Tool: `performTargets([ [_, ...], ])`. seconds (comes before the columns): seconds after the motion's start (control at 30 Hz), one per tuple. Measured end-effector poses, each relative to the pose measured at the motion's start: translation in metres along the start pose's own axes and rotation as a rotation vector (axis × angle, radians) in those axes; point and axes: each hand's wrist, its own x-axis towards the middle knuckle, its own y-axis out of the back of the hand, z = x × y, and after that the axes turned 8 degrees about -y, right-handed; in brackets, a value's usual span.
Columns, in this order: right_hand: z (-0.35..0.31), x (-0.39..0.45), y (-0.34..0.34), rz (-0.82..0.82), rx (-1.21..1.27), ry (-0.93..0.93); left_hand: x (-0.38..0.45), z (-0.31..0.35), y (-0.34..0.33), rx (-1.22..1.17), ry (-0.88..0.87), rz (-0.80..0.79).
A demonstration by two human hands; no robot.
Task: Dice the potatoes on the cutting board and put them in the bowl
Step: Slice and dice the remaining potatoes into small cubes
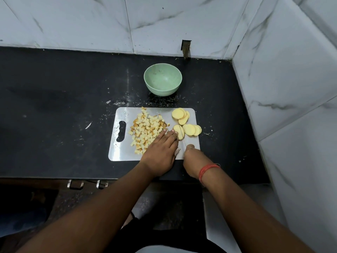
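Note:
A steel cutting board (120, 152) lies on the black counter. A heap of diced potato (145, 129) covers its left half. Round potato slices (179, 114) lie at the far right corner, and more slices (192, 129) sit just below them. My left hand (161, 152) lies flat with its fingertips pressing a stack of slices (178, 131). My right hand (191, 161) grips a knife handle, and the thin blade (182, 136) runs edge-on across that stack. The green bowl (162, 79) stands empty behind the board.
White marble walls close the counter at the back and on the right (284, 88). Potato scraps and specks are scattered on the counter (54, 106) around the board. Two drawer handles (75, 185) show under the front edge.

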Motion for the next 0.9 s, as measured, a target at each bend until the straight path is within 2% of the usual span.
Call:
performTargets([
  [0.2,0.027,-0.017,-0.021,-0.022,0.016,0.11,0.0,-0.001,-0.001,0.011,-0.009,0.023],
  [0.3,0.035,-0.02,-0.029,-0.01,0.032,0.098,-0.001,-0.002,-0.002,0.001,-0.008,0.042],
  [0.37,0.04,-0.022,-0.031,0.03,0.04,0.051,-0.002,0.0,-0.002,-0.004,-0.011,0.053],
  [0.5,0.036,-0.029,-0.023,0.157,0.207,0.061,-0.003,-0.001,-0.004,-0.034,0.012,0.043],
  [0.6,0.022,-0.022,-0.011,0.191,0.185,0.095,-0.004,0.0,-0.005,-0.062,0.035,0.036],
  [0.9,-0.007,0.011,0.008,0.122,0.042,0.085,-0.005,-0.001,-0.007,-0.093,0.037,0.022],
])
